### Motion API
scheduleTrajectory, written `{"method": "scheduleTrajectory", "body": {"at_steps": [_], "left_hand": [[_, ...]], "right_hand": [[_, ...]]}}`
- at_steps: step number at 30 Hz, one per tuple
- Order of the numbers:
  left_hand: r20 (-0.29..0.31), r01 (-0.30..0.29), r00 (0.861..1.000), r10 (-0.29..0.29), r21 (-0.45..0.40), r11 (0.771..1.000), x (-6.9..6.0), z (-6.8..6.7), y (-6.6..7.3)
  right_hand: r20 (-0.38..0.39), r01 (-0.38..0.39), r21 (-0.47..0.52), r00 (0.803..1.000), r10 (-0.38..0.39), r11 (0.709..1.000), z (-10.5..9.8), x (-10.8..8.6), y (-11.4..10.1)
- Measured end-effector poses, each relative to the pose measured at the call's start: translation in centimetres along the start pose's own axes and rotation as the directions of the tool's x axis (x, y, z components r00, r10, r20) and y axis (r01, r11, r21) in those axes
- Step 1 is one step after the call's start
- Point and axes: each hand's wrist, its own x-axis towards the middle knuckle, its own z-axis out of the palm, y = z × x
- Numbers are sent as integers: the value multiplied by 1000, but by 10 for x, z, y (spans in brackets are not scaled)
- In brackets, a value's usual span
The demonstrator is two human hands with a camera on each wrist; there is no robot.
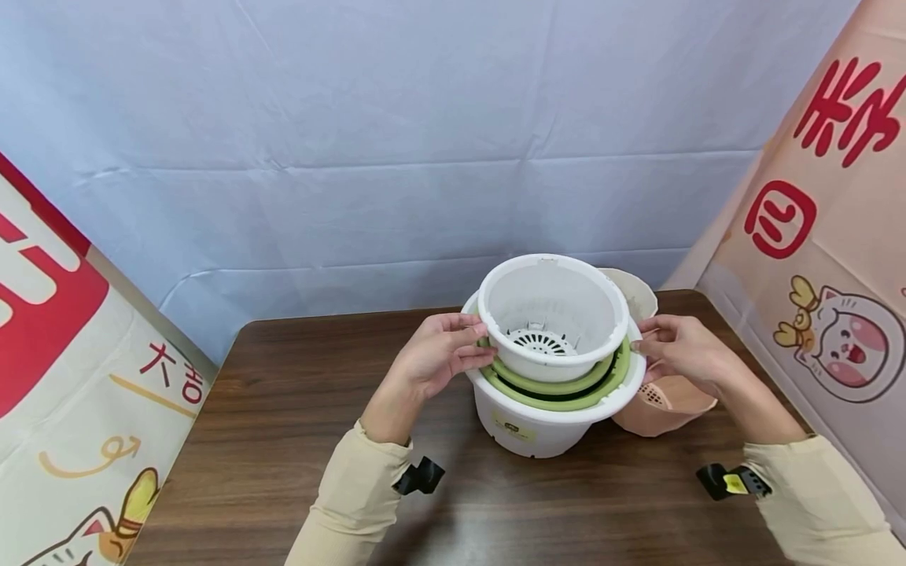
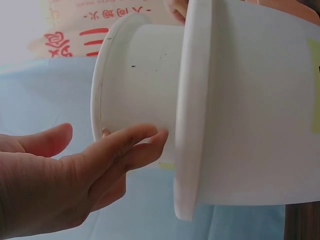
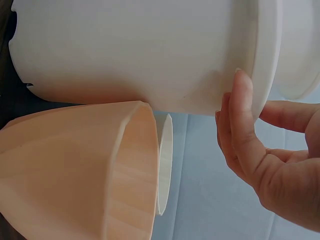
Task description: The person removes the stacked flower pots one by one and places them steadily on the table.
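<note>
Stacking apparently underway: small white pot (image 1: 555, 310) nested over green rims (image 1: 555, 405) in large white pot (image 1: 541, 432), on surface (image 1: 318, 409). Large white pot's rim pinched by right fingers (image 3: 242, 97); left fingers (image 2: 131, 139) loosely extended; settling probably called for next.

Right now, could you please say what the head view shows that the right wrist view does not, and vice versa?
Only the head view shows the left hand, the green rims and the slotted floor inside the small white pot. Only the right wrist view shows where the fingers of the right hand end, beneath the rim of the large white pot. Both share that hand, both white pots, the peach pot, the cream pot and the pale blue cloth.
</note>
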Motion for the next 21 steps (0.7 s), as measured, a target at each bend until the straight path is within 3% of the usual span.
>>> {"method": "scheduleTrajectory", "body": {"at_steps": [10, 21], "left_hand": [[5, -55, 998, 55, -48, 997, -10, 1, 7], [-29, -69, 997, 66, -87, 994, -15, -2, 13]], "right_hand": [[-9, 5, -4, 1000, -5, 1000, 0, -1, -2], [10, 11, 20, 1000, -11, 1000, 0, -2, -1]]}}
